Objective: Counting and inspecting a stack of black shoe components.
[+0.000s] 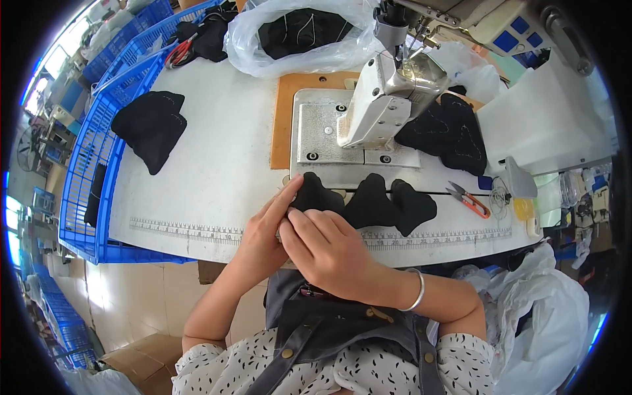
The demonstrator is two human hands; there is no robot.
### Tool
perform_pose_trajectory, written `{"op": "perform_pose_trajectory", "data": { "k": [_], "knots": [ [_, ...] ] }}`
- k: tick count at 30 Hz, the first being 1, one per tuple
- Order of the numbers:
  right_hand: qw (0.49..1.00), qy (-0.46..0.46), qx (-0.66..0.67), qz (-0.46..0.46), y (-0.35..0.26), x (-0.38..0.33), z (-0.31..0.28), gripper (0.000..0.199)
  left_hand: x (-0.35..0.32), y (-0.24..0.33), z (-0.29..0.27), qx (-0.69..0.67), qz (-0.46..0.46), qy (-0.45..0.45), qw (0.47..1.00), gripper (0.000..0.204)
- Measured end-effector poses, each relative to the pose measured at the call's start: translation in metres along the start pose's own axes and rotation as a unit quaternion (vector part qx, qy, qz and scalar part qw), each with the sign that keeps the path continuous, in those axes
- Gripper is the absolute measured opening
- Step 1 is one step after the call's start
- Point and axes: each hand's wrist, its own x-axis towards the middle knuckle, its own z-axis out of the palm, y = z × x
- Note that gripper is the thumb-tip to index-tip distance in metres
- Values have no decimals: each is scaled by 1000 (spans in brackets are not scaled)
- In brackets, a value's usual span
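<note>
VIEW head: left of two fisheyes on your head | AIM: down and slightly forward, past your left hand [264, 238] and right hand [332, 247] onto the white table [210, 131] | RANGE: close over your hands, farther from the sewing machine [376, 105] | EDGE: straight lines bend; small shapes there may mislead you

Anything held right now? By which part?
Apparently the black fabric, at its left end, where the left hand and right hand meet; the exact pinch is hidden.
</note>
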Motion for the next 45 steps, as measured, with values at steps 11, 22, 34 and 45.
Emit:
{"op": "perform_pose_trajectory", "data": {
  "k": [11,22,34,45],
  "knots": [
    [988,-21,14,152,65,-67,-78,41,9,14,-8,67,10,-61,996,61],
    [955,-204,78,200,87,-63,-87,63,58,44,-16,190,146,-143,960,72],
    [957,-130,117,231,85,-84,-66,56,122,57,18,104,118,-341,927,41],
    [961,-105,125,224,89,-92,-61,59,133,79,-7,59,67,-298,950,36]
  ]
}}
